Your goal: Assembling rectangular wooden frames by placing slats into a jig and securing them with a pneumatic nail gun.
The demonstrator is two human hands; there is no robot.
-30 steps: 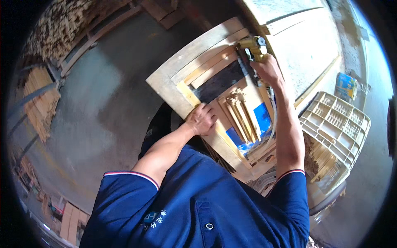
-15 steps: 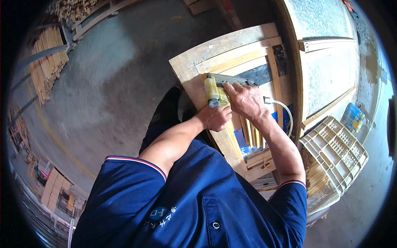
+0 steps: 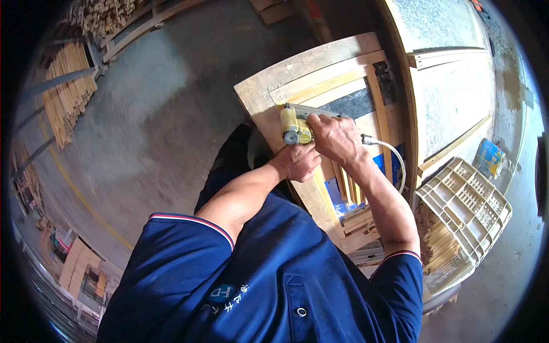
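A yellow pneumatic nail gun with a long grey magazine lies over the near-left part of a wooden frame on the work board. My right hand is wrapped round its handle, and a pale air hose runs from the handle's rear. Just below the tool's round head, my left hand is closed at the frame's left side, its fingers curled. Whatever those fingers grip is hidden. Thin wood strips lie along the frame, with dark and blue patches showing between them.
To the right stands a large pale-topped bench with wooden edging. A cream plastic crate with wood pieces sits below it, beside a blue and yellow container. Stacked wood strips stand at the far left, across a grey floor.
The nail gun has tipped slightly, its round head shifting a little left and up. Both hands keep nearly the same places, and the whole view has shifted slightly.
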